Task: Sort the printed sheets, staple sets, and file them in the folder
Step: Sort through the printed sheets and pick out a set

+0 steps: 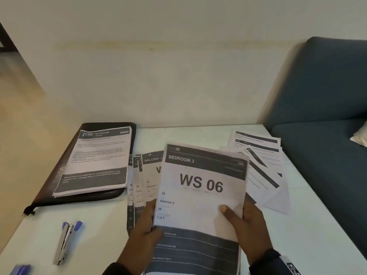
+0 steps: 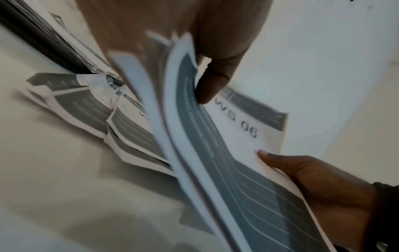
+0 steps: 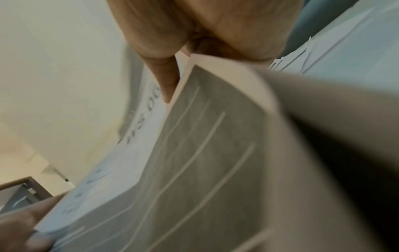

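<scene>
Over the table (image 1: 99, 225) I see both hands grasping one stack of sheets (image 1: 200, 195) — left hand (image 1: 143, 231) pinching its left edge, right hand (image 1: 248, 227) its right — beside the folder (image 1: 59, 187).

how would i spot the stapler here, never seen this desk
Start at the black folder lying on the left of the white table, with a bathroom sheet on top. Come toward the near edge: the stapler lies alone on bare table. It is the only shiny metal thing there, slim, with blue ends.
</scene>
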Demonstrator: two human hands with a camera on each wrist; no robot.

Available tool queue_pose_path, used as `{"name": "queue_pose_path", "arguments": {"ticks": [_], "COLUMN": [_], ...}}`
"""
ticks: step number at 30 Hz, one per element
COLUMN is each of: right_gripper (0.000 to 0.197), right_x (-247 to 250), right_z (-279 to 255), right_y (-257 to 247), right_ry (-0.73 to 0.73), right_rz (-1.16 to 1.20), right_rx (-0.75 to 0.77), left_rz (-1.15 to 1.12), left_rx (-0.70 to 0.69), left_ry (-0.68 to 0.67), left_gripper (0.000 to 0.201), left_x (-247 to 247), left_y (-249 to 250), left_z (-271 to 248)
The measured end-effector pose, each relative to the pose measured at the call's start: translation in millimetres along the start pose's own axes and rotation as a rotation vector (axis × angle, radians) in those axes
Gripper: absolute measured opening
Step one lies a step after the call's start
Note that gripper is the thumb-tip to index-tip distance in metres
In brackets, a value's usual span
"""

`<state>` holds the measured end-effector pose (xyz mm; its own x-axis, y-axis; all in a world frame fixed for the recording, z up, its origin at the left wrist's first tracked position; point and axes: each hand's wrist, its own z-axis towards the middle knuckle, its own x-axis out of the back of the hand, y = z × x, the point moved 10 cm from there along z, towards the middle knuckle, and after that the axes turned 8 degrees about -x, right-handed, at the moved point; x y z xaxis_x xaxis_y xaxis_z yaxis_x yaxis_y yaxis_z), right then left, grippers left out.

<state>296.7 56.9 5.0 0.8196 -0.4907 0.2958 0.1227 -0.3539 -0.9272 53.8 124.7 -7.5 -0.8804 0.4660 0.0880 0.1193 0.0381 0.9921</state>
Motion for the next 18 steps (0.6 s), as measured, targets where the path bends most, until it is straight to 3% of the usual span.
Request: {"name": "queue_pose_path", "arguments": {"ticks": [4, 8, 11, 13, 16, 18], "right_gripper": [0.023, 0.031, 0.055, 0.048, 0.057, 0.039], "right_x": [-1, 5, 9, 6, -15, -27], "right_z": [-3, -17, -34, -41, -36, -31], "right_y": [2, -30, -50, -53, -23, 1], "right_ry": [0.048, 0.056, 0.057, 0.031, -0.067, -0.064], "right_rz": [0.036, 0.235, 0.277, 0.295, 0.319, 0.259], "right_rx": [-0.013, 0.105, 0.222, 0.264, 0.123, 0.025], "left_rz": [0.063, 0.159, 0.022, -0.117, -0.173, -0.017], "left_rx": [-0.016, -0.101, -0.194, -0.183, -0.040, 0.001], "left_ry": [0.004, 0.080, 0.229, 0.263, 0.232, 0.204], "left_gripper": [0.066, 0.057, 0.041, 0.037, 0.046, 0.037], "left_x": [-4, 1, 15, 18, 9, 6], "left_y": [2, 21, 38, 38, 9, -9], "left_z": [0, -5, -12, -14, -13, -13]}}
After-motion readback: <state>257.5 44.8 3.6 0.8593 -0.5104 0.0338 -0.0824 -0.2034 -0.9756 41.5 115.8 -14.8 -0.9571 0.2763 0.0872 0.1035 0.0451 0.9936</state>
